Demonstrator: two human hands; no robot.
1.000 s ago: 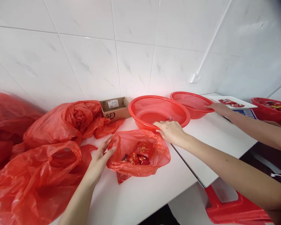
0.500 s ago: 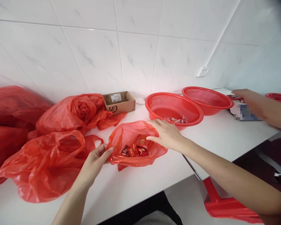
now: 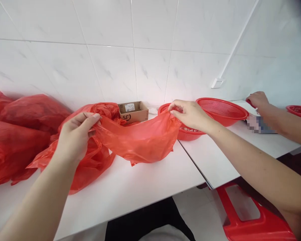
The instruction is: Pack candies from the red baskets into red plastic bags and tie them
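Observation:
A red plastic bag [image 3: 140, 142] is stretched between my two hands, its mouth pulled wide and its near side sagging. My left hand [image 3: 76, 134] pinches the bag's left edge between thumb and fingers. At the opposite edge, my right hand [image 3: 188, 113] grips the plastic, in front of a red mesh basket [image 3: 190, 135]. What lies inside the bag is hidden behind its near wall. Small wrapped packets show in part at the bottom of that basket. Another crumpled red bag [image 3: 92, 170] rests on the table beneath and beside my left forearm.
Several full red bags [image 3: 17, 147] crowd the table's left side. Against the tiled wall stands an open cardboard box [image 3: 134, 113]. A second red basket [image 3: 223, 110] is at the right, near another person's hand [image 3: 258, 99]. A red stool [image 3: 253, 224] stands below the white table [image 3: 150, 187].
Both hands have lifted the bag's rim and pulled it wider apart. My right hand now pinches its edge. The packets inside have gone out of sight. The other person's hand has shifted slightly.

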